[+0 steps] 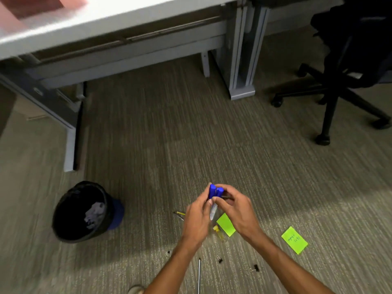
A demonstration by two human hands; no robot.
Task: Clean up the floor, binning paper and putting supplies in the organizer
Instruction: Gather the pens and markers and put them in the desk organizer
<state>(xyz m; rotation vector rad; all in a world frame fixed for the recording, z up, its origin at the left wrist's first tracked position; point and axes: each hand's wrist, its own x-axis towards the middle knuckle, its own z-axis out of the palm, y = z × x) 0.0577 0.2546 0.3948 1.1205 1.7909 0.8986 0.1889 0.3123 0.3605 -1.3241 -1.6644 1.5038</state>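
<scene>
Both hands meet at the lower middle around a bunch of blue-capped markers (pixel 214 193). My left hand (pixel 197 217) and my right hand (pixel 235 211) both grip the bunch, caps pointing up. A black bin (pixel 70 230) stands on the carpet to the left with crumpled paper (pixel 94 214) inside. On the floor lie two green sticky notes (pixel 226 224) (pixel 294 240), a yellow-tipped pen (pixel 179 214), a yellow item (pixel 218 231) partly hidden under my hands, a thin silver pen (pixel 199 274) and small black binder clips (pixel 255 268). No organizer is in view.
A grey desk (pixel 118 20) spans the top, its legs (pixel 70 149) (pixel 241 85) reaching the carpet. A black wheeled office chair (pixel 331 96) stands at the right. A blue object (pixel 117 213) lies behind the bin. My shoe tip (pixel 135 290) shows at the bottom edge.
</scene>
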